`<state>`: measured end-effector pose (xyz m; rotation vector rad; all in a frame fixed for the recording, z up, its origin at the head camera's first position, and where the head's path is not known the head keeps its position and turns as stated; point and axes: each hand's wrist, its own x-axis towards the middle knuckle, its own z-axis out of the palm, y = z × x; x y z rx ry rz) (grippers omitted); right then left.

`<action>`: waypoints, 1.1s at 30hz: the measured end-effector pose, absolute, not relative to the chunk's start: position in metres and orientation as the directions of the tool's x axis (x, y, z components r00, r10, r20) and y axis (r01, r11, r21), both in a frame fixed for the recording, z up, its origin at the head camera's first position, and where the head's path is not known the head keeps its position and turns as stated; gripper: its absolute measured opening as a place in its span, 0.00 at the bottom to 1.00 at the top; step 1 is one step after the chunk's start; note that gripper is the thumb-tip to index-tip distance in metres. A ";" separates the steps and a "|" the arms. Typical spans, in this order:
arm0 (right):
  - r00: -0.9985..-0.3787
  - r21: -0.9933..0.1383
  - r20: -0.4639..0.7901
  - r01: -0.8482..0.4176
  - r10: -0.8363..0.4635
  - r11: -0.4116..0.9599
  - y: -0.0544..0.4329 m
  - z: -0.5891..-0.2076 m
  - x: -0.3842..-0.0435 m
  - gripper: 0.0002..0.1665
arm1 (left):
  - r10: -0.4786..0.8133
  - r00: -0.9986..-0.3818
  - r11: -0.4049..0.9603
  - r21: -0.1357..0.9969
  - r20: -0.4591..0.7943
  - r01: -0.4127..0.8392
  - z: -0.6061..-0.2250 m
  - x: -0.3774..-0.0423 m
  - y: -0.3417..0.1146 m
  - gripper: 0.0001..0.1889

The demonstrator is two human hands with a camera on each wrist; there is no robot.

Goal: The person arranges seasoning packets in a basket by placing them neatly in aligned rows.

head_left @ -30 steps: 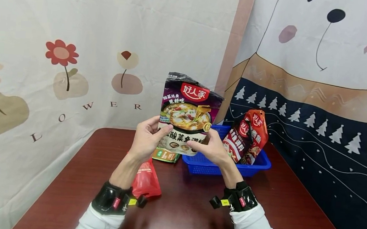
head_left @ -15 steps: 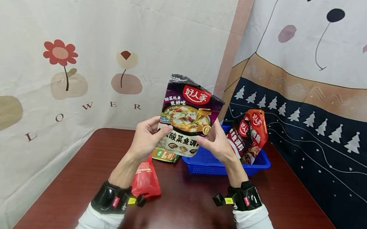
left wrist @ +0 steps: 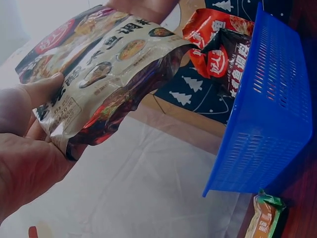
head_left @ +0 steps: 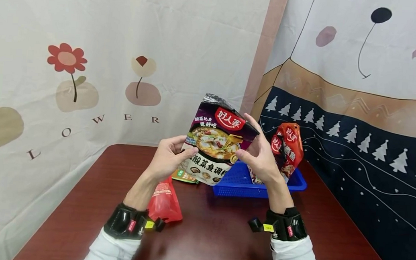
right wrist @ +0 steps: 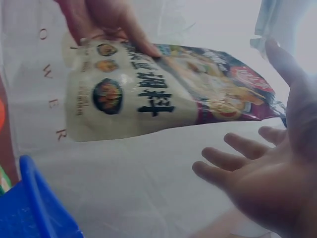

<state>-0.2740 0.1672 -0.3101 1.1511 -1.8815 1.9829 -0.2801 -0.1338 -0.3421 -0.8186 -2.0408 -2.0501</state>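
Observation:
My left hand (head_left: pixel 166 157) grips a purple and cream seasoning pouch (head_left: pixel 218 140) by its lower left edge, thumb on the printed front. The pouch hangs in the air, tilted, with a fish dish pictured on it. Beside its right edge is my right hand (head_left: pixel 264 160). In the right wrist view the fingers of that right hand (right wrist: pixel 267 193) are spread and loosely extended around the pouch's upper corner, without gripping it. The left wrist view shows the pouch's bottom fold (left wrist: pixel 124 104) and the left thumb pressing its face.
Behind the right hand, a blue plastic basket (head_left: pixel 240 190) holds an orange-red pouch (head_left: pixel 293 146) and a dark red one (head_left: pixel 276 145), both leaning upright. A red pouch (head_left: pixel 164 205) lies by the left forearm. A green and orange packet (head_left: pixel 184 177) lies left of the basket on the brown table (head_left: pixel 215 235).
The held pouch has shifted right and slightly down and tilted more clockwise. My right hand has let go of its lower right part and moved up and right. The left hand keeps its grip.

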 end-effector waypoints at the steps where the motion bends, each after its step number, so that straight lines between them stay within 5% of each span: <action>1: -0.691 -0.771 0.628 -0.613 -0.357 -0.170 0.169 -0.309 -0.273 0.58 | 0.283 -0.841 -0.067 0.885 0.460 0.462 -0.343 -0.280 -0.134 0.17; 15: -0.739 -0.733 0.658 -0.672 -0.145 0.105 0.182 -0.304 -0.262 0.21 | 0.336 -0.826 0.016 0.874 0.453 0.485 -0.346 -0.283 -0.133 0.09; 33: -0.717 -0.702 0.691 -0.695 -0.085 0.157 0.175 -0.301 -0.261 0.10 | 0.335 -0.836 0.009 0.885 0.435 0.465 -0.345 -0.281 -0.133 0.10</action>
